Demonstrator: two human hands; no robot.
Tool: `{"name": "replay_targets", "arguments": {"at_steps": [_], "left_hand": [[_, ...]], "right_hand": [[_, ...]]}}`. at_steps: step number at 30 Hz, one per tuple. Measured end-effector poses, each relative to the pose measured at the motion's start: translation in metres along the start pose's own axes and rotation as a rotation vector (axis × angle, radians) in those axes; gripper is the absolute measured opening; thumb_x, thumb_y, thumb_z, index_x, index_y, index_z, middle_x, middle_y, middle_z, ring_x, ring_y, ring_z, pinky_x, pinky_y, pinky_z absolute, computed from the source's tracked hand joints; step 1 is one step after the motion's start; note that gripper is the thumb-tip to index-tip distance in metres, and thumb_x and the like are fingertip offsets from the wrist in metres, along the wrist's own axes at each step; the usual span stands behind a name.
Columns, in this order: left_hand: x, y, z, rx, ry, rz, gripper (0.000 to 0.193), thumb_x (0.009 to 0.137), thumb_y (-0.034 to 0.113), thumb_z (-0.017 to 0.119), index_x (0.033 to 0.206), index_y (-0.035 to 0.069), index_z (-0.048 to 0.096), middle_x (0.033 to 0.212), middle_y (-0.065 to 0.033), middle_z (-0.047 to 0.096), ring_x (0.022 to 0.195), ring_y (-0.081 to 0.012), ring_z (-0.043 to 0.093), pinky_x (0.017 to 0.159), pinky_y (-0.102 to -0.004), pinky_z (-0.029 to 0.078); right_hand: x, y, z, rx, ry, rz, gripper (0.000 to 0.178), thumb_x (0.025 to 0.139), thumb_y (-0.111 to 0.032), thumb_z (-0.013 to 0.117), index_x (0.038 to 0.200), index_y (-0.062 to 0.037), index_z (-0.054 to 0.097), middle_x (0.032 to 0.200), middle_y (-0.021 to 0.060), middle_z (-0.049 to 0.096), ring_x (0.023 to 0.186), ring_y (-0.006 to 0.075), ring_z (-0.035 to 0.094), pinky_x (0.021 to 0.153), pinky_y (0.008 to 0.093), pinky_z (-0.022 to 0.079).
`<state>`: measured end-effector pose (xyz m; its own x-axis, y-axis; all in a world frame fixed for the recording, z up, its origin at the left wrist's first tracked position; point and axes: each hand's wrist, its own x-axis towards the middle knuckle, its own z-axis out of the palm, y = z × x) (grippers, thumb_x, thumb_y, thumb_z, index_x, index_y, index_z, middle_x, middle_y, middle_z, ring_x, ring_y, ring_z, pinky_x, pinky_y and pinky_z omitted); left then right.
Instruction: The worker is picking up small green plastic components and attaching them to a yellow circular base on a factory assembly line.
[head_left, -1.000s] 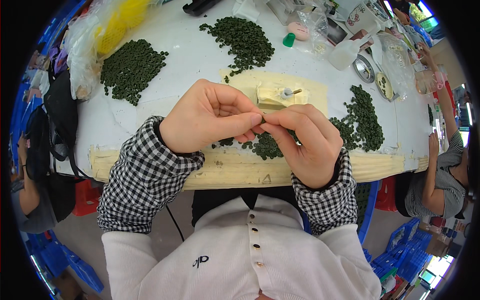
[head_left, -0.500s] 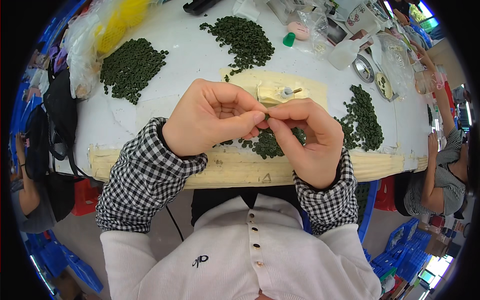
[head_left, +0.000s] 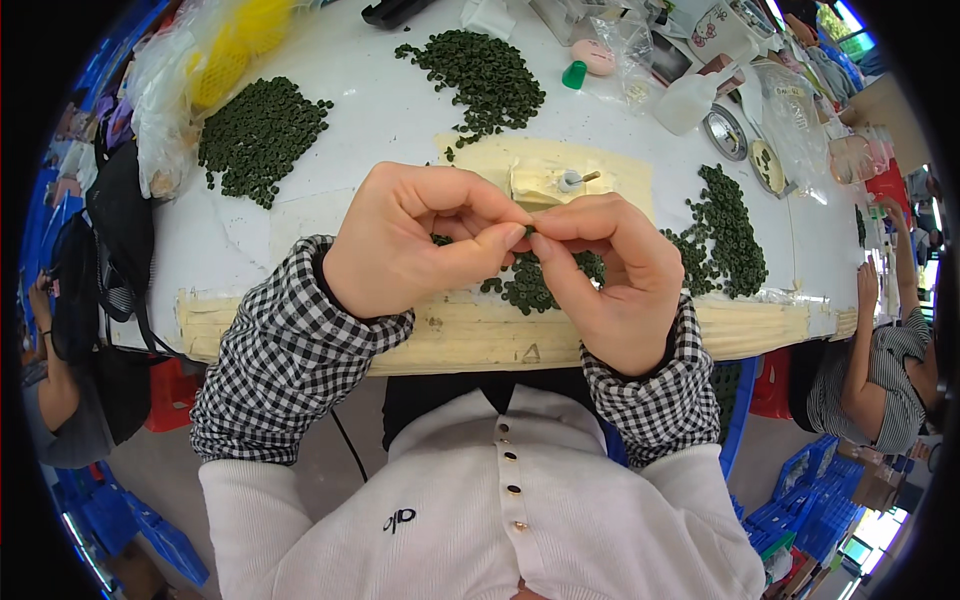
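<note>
Both hands, left hand [head_left: 415, 245] and right hand [head_left: 610, 275], pinch one small green ring [head_left: 527, 234] between fingertips, with heaps of green rings [head_left: 530, 285] just beyond them seemingly unworked.

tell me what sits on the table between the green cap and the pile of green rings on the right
In the head view, between the green cap and the right pile of green rings lies a white plastic bottle on its side.

Left hand [head_left: 405, 240] and right hand [head_left: 610, 275] thumbs now pressed tip to tip, fingertips drawn closer
</note>
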<state>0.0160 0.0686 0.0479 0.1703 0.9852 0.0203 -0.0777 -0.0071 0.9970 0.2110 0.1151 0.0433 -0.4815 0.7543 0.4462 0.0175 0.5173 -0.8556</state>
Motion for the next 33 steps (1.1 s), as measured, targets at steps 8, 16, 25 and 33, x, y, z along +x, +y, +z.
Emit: {"name": "replay_targets", "arguments": {"at_steps": [8, 16, 25, 33], "left_hand": [[0.006, 0.011, -0.05, 0.7, -0.153, -0.045, 0.009, 0.082, 0.005, 0.068, 0.086, -0.002, 0.07, 0.074, -0.0047, 0.067, 0.061, -0.0073, 0.056, 0.058, -0.022, 0.047], [0.004, 0.004, -0.053, 0.708, -0.027, 0.015, 0.01, 0.083, 0.007, 0.069, 0.087, -0.002, 0.069, 0.071, -0.001, 0.063, 0.057, -0.0054, 0.05, 0.053, -0.0215, 0.042], [0.02, -0.023, -0.041, 0.97, 0.22, 0.218, 0.011, 0.082, 0.007, 0.068, 0.091, 0.0, 0.068, 0.077, -0.0084, 0.062, 0.064, -0.0159, 0.056, 0.059, -0.0268, 0.046], [0.026, -0.033, -0.039, 1.045, 0.248, 0.334, 0.01, 0.083, 0.007, 0.068, 0.087, -0.001, 0.063, 0.079, -0.0074, 0.062, 0.065, -0.0167, 0.058, 0.061, -0.0277, 0.049]], "right_hand": [[-0.002, 0.009, 0.0, -0.4, -0.282, -0.099, 0.01, 0.079, -0.005, 0.07, 0.087, -0.0047, 0.064, 0.079, 0.0072, 0.06, 0.068, 0.0218, 0.063, 0.058, 0.0308, 0.051], [-0.004, 0.015, 0.008, -0.701, -0.402, -0.283, 0.009, 0.077, -0.011, 0.065, 0.079, -0.0071, 0.057, 0.076, 0.0045, 0.05, 0.074, 0.02, 0.058, 0.059, 0.0318, 0.049], [-0.006, 0.018, 0.009, -0.798, -0.428, -0.331, 0.011, 0.078, -0.009, 0.06, 0.083, -0.0041, 0.052, 0.075, 0.0075, 0.046, 0.074, 0.0212, 0.055, 0.057, 0.0311, 0.047], [-0.005, 0.008, 0.005, -0.421, -0.264, -0.253, 0.018, 0.078, 0.005, 0.062, 0.094, -0.0008, 0.059, 0.083, 0.0111, 0.061, 0.075, 0.0241, 0.063, 0.063, 0.031, 0.052]]}}
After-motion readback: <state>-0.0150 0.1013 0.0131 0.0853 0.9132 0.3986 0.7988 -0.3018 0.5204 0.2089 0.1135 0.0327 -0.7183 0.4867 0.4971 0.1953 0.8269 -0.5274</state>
